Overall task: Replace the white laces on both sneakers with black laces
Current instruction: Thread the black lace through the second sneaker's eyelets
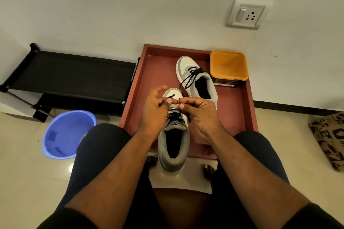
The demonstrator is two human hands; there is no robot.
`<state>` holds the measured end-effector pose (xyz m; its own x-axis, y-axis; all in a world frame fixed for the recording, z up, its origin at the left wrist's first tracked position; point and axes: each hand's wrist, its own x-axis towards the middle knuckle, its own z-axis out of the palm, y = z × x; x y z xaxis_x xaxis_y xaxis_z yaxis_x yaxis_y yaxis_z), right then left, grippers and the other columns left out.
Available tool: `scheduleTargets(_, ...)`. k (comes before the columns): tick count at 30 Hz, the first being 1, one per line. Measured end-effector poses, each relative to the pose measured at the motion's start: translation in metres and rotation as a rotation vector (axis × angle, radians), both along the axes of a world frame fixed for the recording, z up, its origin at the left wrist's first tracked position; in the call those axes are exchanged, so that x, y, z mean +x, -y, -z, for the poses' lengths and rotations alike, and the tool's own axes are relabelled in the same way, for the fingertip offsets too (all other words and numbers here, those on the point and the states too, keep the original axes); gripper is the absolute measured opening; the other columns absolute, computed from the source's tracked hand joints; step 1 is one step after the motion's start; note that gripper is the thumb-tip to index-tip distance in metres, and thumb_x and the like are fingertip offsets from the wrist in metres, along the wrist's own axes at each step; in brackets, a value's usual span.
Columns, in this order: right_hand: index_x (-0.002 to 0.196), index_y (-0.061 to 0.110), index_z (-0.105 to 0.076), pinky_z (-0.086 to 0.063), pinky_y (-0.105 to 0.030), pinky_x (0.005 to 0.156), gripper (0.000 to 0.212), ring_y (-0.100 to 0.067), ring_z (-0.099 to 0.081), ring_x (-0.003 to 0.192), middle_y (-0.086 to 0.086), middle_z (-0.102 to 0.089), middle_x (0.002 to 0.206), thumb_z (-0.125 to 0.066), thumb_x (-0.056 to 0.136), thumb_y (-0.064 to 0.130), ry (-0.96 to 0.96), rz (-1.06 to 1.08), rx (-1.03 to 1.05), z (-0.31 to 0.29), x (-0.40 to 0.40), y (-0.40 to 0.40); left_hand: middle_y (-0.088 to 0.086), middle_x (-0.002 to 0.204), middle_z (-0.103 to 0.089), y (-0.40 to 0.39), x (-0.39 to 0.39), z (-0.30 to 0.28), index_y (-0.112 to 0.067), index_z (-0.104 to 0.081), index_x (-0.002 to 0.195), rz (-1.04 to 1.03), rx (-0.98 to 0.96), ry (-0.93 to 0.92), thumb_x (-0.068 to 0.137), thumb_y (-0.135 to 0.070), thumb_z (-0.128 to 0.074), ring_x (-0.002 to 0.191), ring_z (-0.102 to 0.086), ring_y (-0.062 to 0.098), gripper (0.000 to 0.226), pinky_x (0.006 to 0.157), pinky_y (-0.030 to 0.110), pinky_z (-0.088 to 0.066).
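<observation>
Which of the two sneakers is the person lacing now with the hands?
The near sneaker, at the tray's front edge. Both hands pinch its black lace ends above it. The far sneaker, beside the orange tub, lies untouched.

Near sneaker [173, 147]: smooth white toe panel, matt grey collar, woven black lace [176, 117]; far sneaker [197, 78]: same finish; tray [236, 109]: matt reddish-brown, smooth; tub [229, 65]: orange plastic, slight sheen; bucket [65, 134]: blue plastic, glossy; rack [70, 72]: black cloth shelf; floor [24, 163]: glossy pale tile; wall [130, 5]: matt paint; socket plate [245, 15]: smooth plastic.
</observation>
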<state>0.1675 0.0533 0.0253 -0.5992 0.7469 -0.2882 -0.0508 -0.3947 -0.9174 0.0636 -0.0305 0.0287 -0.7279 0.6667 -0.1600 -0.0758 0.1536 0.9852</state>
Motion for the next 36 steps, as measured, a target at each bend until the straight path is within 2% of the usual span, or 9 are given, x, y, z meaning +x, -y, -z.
scheduleTargets(4,0.089,0.007,-0.062,-0.053,-0.018,0.064,0.027,-0.010,-0.069,0.068,0.000,-0.071,0.069,-0.071,0.075,-0.014,0.049,-0.026,0.135,-0.006,0.001,-0.004,-0.003,0.070,-0.068,0.001,-0.002,0.005,-0.013,-0.057,0.097,0.010,-0.044,-0.009,0.094,-0.003,-0.057,0.052,-0.057,0.004,0.011,0.052,0.020,-0.048)
scheduleTargets(10,0.132,0.012,-0.051,-0.048,-0.012,0.057,0.065,-0.005,-0.066,0.056,-0.002,-0.070,0.064,-0.068,0.077,-0.016,0.065,-0.149,0.080,-0.009,0.004,-0.008,0.001,0.071,-0.069,0.000,0.000,0.007,-0.016,-0.064,0.087,0.047,-0.082,-0.070,0.094,-0.005,-0.058,0.052,-0.060,0.003,0.015,0.050,0.017,-0.049)
scheduleTargets(13,0.118,-0.002,-0.062,-0.049,-0.011,0.059,0.041,-0.004,-0.067,0.059,-0.003,-0.072,0.071,-0.067,0.079,-0.013,0.086,-0.140,0.103,-0.004,0.003,-0.008,0.001,0.073,-0.069,0.001,0.001,0.008,-0.013,-0.068,0.090,0.069,-0.085,-0.082,0.094,-0.005,-0.058,0.055,-0.060,0.002,0.014,0.052,0.018,-0.050)
scheduleTargets(16,0.096,-0.003,-0.069,-0.049,-0.012,0.059,0.020,-0.005,-0.068,0.064,0.003,-0.073,0.069,-0.070,0.077,-0.011,0.113,-0.112,0.152,0.001,0.005,-0.007,0.000,0.072,-0.069,0.004,-0.002,0.006,-0.011,-0.072,0.094,0.111,-0.090,-0.071,0.095,-0.010,-0.058,0.059,-0.060,0.003,0.014,0.056,0.020,-0.051)
scheduleTargets(22,0.086,-0.009,-0.065,-0.052,-0.019,0.060,0.015,-0.017,-0.069,0.068,-0.016,-0.071,0.078,-0.075,0.075,-0.006,0.145,-0.093,0.242,0.008,0.004,-0.005,0.000,0.075,-0.071,0.005,0.004,0.005,-0.011,-0.072,0.092,0.093,-0.080,-0.158,0.091,-0.012,-0.066,0.058,-0.063,0.004,0.006,0.053,0.014,-0.048)
scheduleTargets(24,0.079,-0.004,-0.065,-0.050,-0.019,0.058,0.013,-0.014,-0.068,0.065,-0.012,-0.070,0.075,-0.076,0.074,-0.007,0.164,-0.083,0.296,0.010,0.002,-0.003,0.002,0.076,-0.068,0.002,0.006,0.008,-0.012,-0.067,0.090,0.050,-0.090,-0.190,0.094,-0.011,-0.061,0.055,-0.062,0.002,0.007,0.051,0.012,-0.047)
scheduleTargets(27,0.073,0.007,-0.066,-0.048,-0.016,0.058,0.016,-0.004,-0.062,0.061,0.002,-0.066,0.069,-0.079,0.073,-0.001,0.231,-0.066,0.448,0.012,0.001,-0.002,0.011,0.099,-0.059,-0.004,0.006,0.014,-0.014,-0.057,0.092,-0.008,-0.108,-0.242,0.099,-0.015,-0.052,0.062,-0.061,0.009,0.008,0.052,0.012,-0.047)
scheduleTargets(31,0.076,0.020,-0.061,-0.056,-0.038,0.068,0.023,-0.021,-0.064,0.074,-0.001,-0.065,0.076,-0.075,0.077,0.003,0.262,-0.052,0.606,0.015,0.000,0.005,0.011,0.107,-0.051,-0.006,0.004,0.018,-0.020,-0.052,0.091,-0.043,-0.103,-0.253,0.100,-0.017,-0.049,0.072,-0.059,0.019,0.010,0.053,0.015,-0.047)
scheduleTargets(36,0.111,0.014,-0.063,-0.053,-0.038,0.074,0.030,-0.020,-0.060,0.084,-0.003,-0.068,0.098,-0.065,0.083,0.004,0.343,-0.107,1.094,0.019,-0.004,0.008,0.007,0.104,-0.048,-0.002,0.006,0.013,-0.006,-0.053,0.104,0.013,-0.068,-0.511,0.100,-0.011,-0.045,0.084,-0.051,0.008,0.010,0.065,0.007,-0.045)
